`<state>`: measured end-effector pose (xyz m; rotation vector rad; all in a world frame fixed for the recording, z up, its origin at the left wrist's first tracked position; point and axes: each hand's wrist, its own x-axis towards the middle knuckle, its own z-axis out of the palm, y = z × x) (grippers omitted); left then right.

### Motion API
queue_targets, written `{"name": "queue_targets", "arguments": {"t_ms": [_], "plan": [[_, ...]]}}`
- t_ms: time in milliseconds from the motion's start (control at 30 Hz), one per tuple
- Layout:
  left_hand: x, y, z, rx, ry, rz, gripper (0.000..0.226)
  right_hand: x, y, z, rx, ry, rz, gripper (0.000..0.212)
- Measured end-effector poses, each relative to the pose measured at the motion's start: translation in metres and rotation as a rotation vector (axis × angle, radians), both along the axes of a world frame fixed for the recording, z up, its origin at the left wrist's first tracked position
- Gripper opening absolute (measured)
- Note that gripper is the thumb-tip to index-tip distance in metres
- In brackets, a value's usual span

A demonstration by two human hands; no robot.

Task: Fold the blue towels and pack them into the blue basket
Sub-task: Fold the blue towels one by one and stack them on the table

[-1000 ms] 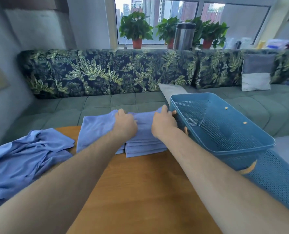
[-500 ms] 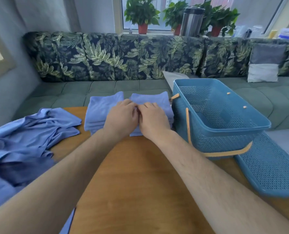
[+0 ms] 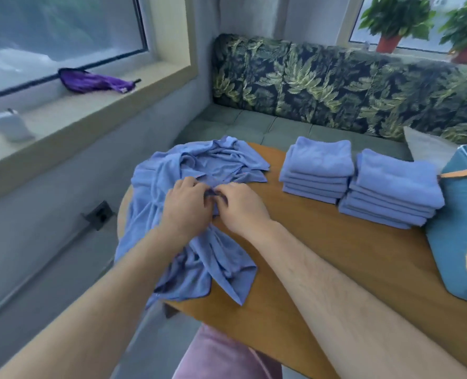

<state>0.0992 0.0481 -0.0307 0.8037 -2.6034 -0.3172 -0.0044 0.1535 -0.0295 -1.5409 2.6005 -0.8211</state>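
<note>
Head view: the left hand [image 3: 187, 207] and right hand [image 3: 240, 207], side by side, each close their grip on the crumpled heap of loose blue towels [image 3: 199, 165] at the left edge of the round wooden worktop [image 3: 322, 255]. Two stacks of folded blue towels [image 3: 390, 187] sit between the heap and the blue mesh plastic basket [image 3: 456, 214].

Likely home lounge, leaf-print sofa [image 3: 336, 86], potted plants [image 3: 396, 17]

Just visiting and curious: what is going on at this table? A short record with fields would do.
left hand: pinches the crumpled towels
right hand: pinches the same heap
crumpled towels: loose heap, table's left side, partly overhanging
folded towels: left stack beside right stack
blue basket: right of the stacks, inside unseen
table: wooden
</note>
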Motion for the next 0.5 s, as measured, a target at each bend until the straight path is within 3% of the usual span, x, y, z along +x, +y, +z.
{"name": "queue_targets", "arguments": {"t_ms": [100,167,233,300,367,500], "plan": [[0.024,-0.029,0.0,-0.025,-0.009,0.099,0.026,0.016,-0.035,0.001,-0.027,-0.007,0.035,0.025],[0.03,-0.04,0.001,-0.063,0.022,0.185,0.036,0.021,-0.052,0.002,-0.058,-0.04,0.029,0.021],[0.029,-0.05,0.008,0.012,-0.028,0.295,0.053,0.023,-0.065,0.001,-0.065,-0.077,0.023,0.02],[0.024,-0.058,0.012,0.139,-0.059,0.31,0.04,0.024,-0.069,0.0,-0.085,-0.117,0.013,0.02],[0.019,-0.062,0.012,0.303,0.057,0.296,0.009,0.023,-0.066,-0.001,-0.094,-0.137,0.01,0.02],[0.015,-0.044,0.007,0.408,0.292,0.158,0.02,0.022,-0.047,0.01,-0.153,-0.305,-0.061,0.026]]}}
